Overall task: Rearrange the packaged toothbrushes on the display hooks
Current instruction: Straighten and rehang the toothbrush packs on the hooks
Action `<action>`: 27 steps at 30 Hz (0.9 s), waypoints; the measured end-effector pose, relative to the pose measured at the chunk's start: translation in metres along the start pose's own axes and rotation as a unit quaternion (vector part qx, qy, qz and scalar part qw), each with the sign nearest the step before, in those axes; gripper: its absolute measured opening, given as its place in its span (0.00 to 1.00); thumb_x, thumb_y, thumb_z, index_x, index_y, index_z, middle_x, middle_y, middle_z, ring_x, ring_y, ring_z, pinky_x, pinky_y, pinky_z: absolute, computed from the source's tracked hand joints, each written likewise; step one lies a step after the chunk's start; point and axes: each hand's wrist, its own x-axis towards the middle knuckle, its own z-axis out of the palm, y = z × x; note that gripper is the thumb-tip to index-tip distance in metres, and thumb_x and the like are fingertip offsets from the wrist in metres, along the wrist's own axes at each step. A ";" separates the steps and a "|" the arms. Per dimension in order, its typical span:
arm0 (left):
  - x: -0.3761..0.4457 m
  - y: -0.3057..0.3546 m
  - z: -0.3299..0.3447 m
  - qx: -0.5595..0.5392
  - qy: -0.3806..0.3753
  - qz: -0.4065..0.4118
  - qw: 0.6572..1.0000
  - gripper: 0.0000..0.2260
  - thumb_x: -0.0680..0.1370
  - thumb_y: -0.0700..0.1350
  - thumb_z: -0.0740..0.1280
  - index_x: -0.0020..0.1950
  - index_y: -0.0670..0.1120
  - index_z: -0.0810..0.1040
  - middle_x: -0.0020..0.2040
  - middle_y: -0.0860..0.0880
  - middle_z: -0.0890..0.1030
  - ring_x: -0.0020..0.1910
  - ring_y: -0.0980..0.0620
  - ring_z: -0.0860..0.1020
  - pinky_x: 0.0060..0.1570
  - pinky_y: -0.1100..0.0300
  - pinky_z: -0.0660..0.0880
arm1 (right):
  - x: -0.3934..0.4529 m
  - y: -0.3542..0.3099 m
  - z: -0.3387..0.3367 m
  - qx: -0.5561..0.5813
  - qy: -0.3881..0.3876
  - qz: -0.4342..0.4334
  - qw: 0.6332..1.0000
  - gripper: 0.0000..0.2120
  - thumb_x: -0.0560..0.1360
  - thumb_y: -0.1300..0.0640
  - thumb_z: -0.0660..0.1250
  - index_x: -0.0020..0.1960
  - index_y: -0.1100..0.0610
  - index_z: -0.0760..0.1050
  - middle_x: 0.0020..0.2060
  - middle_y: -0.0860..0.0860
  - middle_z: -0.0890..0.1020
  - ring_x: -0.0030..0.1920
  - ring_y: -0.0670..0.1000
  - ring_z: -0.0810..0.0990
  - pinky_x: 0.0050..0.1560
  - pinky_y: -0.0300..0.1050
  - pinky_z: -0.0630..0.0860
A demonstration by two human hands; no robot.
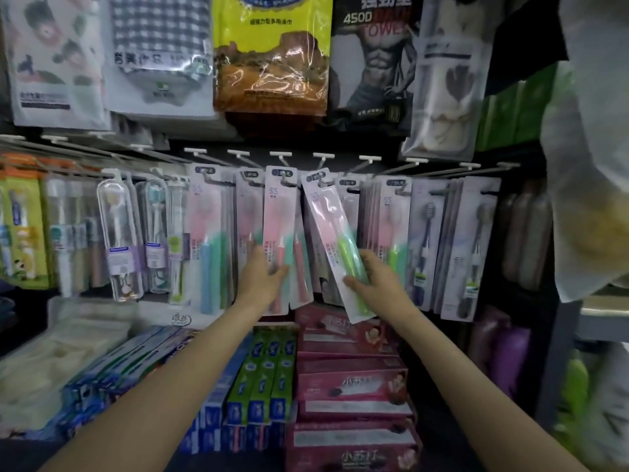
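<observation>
Two bare hands reach up from the bottom of the view into a wall of hanging goods. Your right hand [372, 272] has fingers and thumb curled round the lower end of a green toothbrush pack [335, 243], pinching it near the handle. That pack is long and narrow, and it leans: its top sits up and to the left at a display hook [320, 161], its bottom swings down and to the right into your grip. Whether its hanging hole is on the hook or just off it cannot be told. Your left hand [263, 275] is just beside it, fingers closed on the lower part of a pink toothbrush pack [284, 233] that hangs nearly upright from the neighbouring hook. The tilted pack lies above your right hand, so that hand is the nearer one to guide it; the move looks to turn on lining its top hole with the hook tip. Beneath, toothpaste boxes [350, 383] are stacked.
</observation>
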 end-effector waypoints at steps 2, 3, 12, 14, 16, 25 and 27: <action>-0.001 -0.002 0.001 -0.010 0.012 0.003 1.000 0.24 0.79 0.41 0.61 0.72 0.39 0.56 0.71 0.42 0.64 0.68 0.46 0.66 0.58 0.61 0.63 | 0.000 0.006 -0.002 0.005 -0.003 0.002 1.000 0.21 0.76 0.59 0.66 0.67 0.61 0.67 0.59 0.55 0.77 0.59 0.55 0.76 0.60 0.54 0.74; 0.000 -0.004 0.002 -0.001 0.019 0.001 1.000 0.22 0.79 0.41 0.61 0.71 0.39 0.58 0.69 0.41 0.66 0.67 0.45 0.67 0.57 0.60 0.64 | 0.000 0.008 0.000 0.011 -0.001 0.002 1.000 0.19 0.76 0.59 0.66 0.65 0.61 0.68 0.57 0.55 0.77 0.57 0.54 0.76 0.59 0.53 0.74; 0.006 -0.019 -0.005 0.027 0.046 0.026 0.998 0.08 0.80 0.40 0.59 0.54 0.41 0.61 0.42 0.51 0.68 0.47 0.50 0.70 0.44 0.59 0.66 | 0.016 0.005 0.026 -0.019 0.086 0.040 0.995 0.17 0.80 0.61 0.58 0.67 0.65 0.65 0.57 0.60 0.75 0.51 0.52 0.74 0.52 0.40 0.70; 0.005 -0.020 -0.008 0.051 0.048 0.035 0.997 0.08 0.80 0.41 0.59 0.55 0.41 0.61 0.39 0.51 0.69 0.43 0.50 0.71 0.40 0.59 0.67 | 0.028 0.005 0.029 -0.032 0.087 0.090 0.992 0.19 0.80 0.61 0.58 0.68 0.66 0.62 0.57 0.61 0.74 0.52 0.56 0.75 0.51 0.45 0.72; 0.005 -0.021 -0.010 0.069 0.052 0.049 0.995 0.08 0.80 0.41 0.59 0.53 0.43 0.59 0.37 0.52 0.67 0.38 0.53 0.70 0.33 0.61 0.65 | 0.038 0.006 0.035 -0.014 0.078 0.145 0.986 0.23 0.80 0.59 0.59 0.70 0.68 0.57 0.61 0.62 0.72 0.58 0.59 0.74 0.52 0.46 0.72; 0.005 -0.026 -0.019 0.075 0.035 0.073 0.994 0.07 0.80 0.41 0.59 0.51 0.44 0.60 0.41 0.48 0.70 0.42 0.50 0.73 0.41 0.57 0.71 | 0.053 0.025 0.055 0.034 0.109 0.204 0.972 0.16 0.77 0.64 0.62 0.62 0.67 0.66 0.56 0.63 0.76 0.51 0.60 0.76 0.46 0.49 0.73; 0.004 -0.025 -0.016 0.067 0.030 0.072 0.995 0.07 0.80 0.41 0.59 0.52 0.44 0.60 0.40 0.48 0.69 0.42 0.50 0.71 0.42 0.56 0.70 | 0.041 0.021 0.056 0.055 0.112 0.176 0.976 0.18 0.77 0.61 0.62 0.64 0.64 0.65 0.59 0.61 0.76 0.54 0.59 0.76 0.50 0.48 0.74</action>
